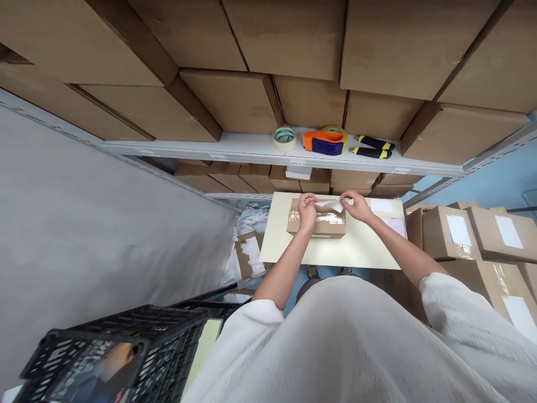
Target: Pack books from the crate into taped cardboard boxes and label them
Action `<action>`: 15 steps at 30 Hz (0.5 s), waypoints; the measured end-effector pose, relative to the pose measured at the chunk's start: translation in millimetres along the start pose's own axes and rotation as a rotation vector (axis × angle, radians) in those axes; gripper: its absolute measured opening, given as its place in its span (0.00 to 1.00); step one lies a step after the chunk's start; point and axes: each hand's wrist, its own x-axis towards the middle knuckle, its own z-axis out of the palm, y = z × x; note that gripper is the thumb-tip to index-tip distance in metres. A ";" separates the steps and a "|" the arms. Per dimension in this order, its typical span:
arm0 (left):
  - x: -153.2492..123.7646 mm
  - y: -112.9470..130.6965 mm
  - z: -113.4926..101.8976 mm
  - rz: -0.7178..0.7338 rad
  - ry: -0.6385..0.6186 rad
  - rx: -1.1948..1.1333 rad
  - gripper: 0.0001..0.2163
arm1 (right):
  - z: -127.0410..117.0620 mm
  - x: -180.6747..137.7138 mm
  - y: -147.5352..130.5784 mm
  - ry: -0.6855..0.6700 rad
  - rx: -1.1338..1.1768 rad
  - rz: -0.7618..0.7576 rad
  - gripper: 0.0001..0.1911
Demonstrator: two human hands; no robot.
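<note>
A small taped cardboard box (325, 226) lies on a pale table (335, 249) in front of me. My left hand (307, 211) rests over the box's left end, fingers pinched on one edge of a white paper label (331, 205). The label's other end is pinched by my right hand (356, 205) just above the box's top right. The strip stretches between both hands, slightly lifted over the box.
A grey shelf (251, 146) above the table carries a tape roll (284, 137), an orange and blue tape dispenser (325, 142) and two black-yellow cutters (373, 147). Brown boxes fill the shelves. Labelled boxes (461, 235) stack at right. A black crate (126, 352) sits lower left.
</note>
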 end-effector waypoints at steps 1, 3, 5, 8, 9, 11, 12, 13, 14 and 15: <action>1.1 -0.3 -9.0 -0.018 -0.013 0.010 0.10 | 6.5 0.7 -4.8 -0.007 0.034 0.045 0.10; 3.6 -1.3 -25.1 -0.053 -0.058 0.035 0.08 | 19.0 1.2 -11.4 -0.003 0.078 0.139 0.13; 6.5 -2.9 -38.9 -0.063 -0.132 0.075 0.07 | 29.4 0.4 -15.2 0.005 0.089 0.213 0.16; 11.0 -6.7 -54.7 -0.012 -0.232 0.143 0.12 | 39.8 -3.1 -19.5 -0.013 0.075 0.268 0.17; 12.6 -8.2 -58.7 0.006 -0.257 0.168 0.13 | 42.3 -4.6 -21.0 -0.021 0.065 0.281 0.17; 15.8 -11.8 -65.3 0.029 -0.297 0.233 0.11 | 47.1 -7.7 -23.9 -0.033 0.042 0.316 0.17; 17.3 -13.9 -67.9 0.033 -0.310 0.276 0.10 | 49.8 -9.2 -25.1 -0.034 0.032 0.338 0.18; 18.6 -16.1 -70.2 0.037 -0.318 0.322 0.10 | 52.8 -10.6 -26.0 -0.030 0.021 0.361 0.20; 19.7 -18.7 -72.1 0.041 -0.319 0.370 0.10 | 56.2 -11.9 -26.3 -0.022 0.008 0.380 0.22; 20.7 -21.4 -73.8 0.048 -0.318 0.417 0.11 | 60.1 -13.1 -26.0 -0.009 -0.011 0.392 0.24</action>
